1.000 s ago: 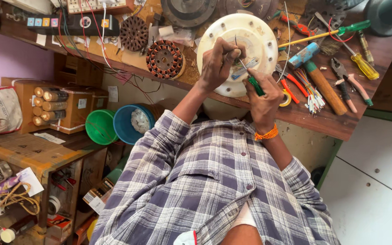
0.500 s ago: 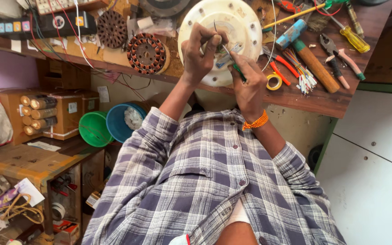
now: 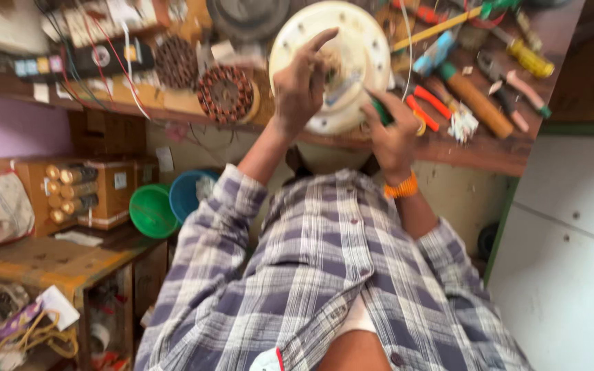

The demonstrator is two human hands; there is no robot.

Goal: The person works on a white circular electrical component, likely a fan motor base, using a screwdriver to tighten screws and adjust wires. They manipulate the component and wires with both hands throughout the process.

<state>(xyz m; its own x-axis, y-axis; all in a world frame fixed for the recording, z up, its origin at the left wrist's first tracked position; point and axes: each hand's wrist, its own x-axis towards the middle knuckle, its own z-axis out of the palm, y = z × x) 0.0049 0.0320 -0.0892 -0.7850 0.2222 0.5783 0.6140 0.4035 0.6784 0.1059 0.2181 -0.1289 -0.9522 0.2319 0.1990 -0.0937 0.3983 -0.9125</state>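
Your left hand [image 3: 302, 86] rests on round white motor housing [image 3: 331, 65] at workbench [image 3: 476, 154] edge; your right hand [image 3: 393, 134] grips green-handled tool [image 3: 380, 112] beside it; copper-wound stator [image 3: 225, 94] lies left.

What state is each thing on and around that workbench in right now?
white round housing: lying flat on the bench, both hands on it
left hand: resting on the housing, fingers spread
right hand: gripping a green-handled tool, tip hidden
copper-wound stator: lying loose on the bench
green bowl: tipped on its side
blue bowl: tipped on its side, something pale inside
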